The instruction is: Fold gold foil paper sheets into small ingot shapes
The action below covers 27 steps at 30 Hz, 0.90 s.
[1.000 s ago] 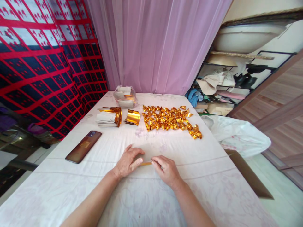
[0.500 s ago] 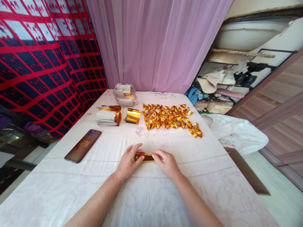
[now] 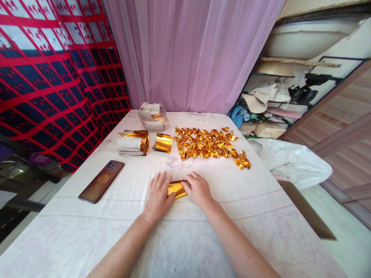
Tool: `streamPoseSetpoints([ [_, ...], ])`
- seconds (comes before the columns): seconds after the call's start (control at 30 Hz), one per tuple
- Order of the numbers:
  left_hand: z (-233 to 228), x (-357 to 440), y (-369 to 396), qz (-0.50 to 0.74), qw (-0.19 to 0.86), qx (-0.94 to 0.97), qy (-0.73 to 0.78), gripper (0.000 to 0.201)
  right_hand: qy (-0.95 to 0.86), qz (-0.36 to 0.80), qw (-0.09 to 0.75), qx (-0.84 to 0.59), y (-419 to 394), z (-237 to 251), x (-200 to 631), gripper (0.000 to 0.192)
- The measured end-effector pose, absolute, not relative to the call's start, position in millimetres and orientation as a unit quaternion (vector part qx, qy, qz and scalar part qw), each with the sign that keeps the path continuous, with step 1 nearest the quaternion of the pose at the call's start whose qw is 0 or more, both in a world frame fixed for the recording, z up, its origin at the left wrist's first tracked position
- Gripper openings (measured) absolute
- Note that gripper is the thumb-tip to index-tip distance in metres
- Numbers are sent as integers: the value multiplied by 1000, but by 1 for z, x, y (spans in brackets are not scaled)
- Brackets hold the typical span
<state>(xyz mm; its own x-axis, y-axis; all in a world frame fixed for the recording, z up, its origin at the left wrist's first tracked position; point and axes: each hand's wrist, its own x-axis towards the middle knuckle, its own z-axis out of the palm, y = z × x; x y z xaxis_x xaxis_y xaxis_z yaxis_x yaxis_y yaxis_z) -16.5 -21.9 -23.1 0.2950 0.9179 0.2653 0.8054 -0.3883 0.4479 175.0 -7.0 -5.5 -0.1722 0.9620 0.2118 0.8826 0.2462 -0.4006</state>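
A folded gold foil paper (image 3: pixel 176 189) lies on the white tablecloth (image 3: pixel 185 239) between my hands. My left hand (image 3: pixel 159 194) rests flat on its left end, fingers spread. My right hand (image 3: pixel 197 189) presses down on its right end, fingers curled over the edge. Farther back lies a spread of several folded gold paper pieces (image 3: pixel 209 146).
A stack of gold-and-white sheets (image 3: pixel 132 143) and a loose curled gold sheet (image 3: pixel 162 142) sit at the left back, a clear bag of paper (image 3: pixel 152 116) behind them. A phone (image 3: pixel 101 181) lies at the left. A white plastic bag (image 3: pixel 291 163) and cardboard (image 3: pixel 307 216) sit at the right edge.
The paper strip was folded over away from me and now shows a wider gold face. Both hands moved slightly forward and pressed flat on it.
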Motion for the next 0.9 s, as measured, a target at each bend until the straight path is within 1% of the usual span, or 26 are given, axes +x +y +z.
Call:
streamPoseSetpoints([
  [0.1,-18,-15,-22,206,108,796,558,50,-761,82,197,-612,-7,-6,174,25],
  [0.17,-13,-15,-20,192,113,795,564,48,-766,82,180,-612,-6,-3,174,30],
  [0.27,-6,-13,-14,174,113,789,579,43,-767,89,166,-614,-6,0,173,26],
  [0.4,1,-10,-5,172,104,788,582,24,-760,102,178,-617,-6,0,174,21],
  [0.5,4,-7,2,172,104,790,580,14,-755,107,197,-616,-7,-3,176,19],
  [0.6,5,-5,6,168,128,794,570,10,-753,114,229,-606,-6,-8,178,15],
  [0.67,5,-4,7,179,148,798,556,8,-745,129,256,-602,-5,-12,179,16],
  [0.8,1,-4,4,218,165,801,533,10,-708,183,313,-606,-4,-18,181,28],
  [0.9,-2,-5,3,255,164,786,538,18,-687,227,341,-600,-3,-19,184,23],
])
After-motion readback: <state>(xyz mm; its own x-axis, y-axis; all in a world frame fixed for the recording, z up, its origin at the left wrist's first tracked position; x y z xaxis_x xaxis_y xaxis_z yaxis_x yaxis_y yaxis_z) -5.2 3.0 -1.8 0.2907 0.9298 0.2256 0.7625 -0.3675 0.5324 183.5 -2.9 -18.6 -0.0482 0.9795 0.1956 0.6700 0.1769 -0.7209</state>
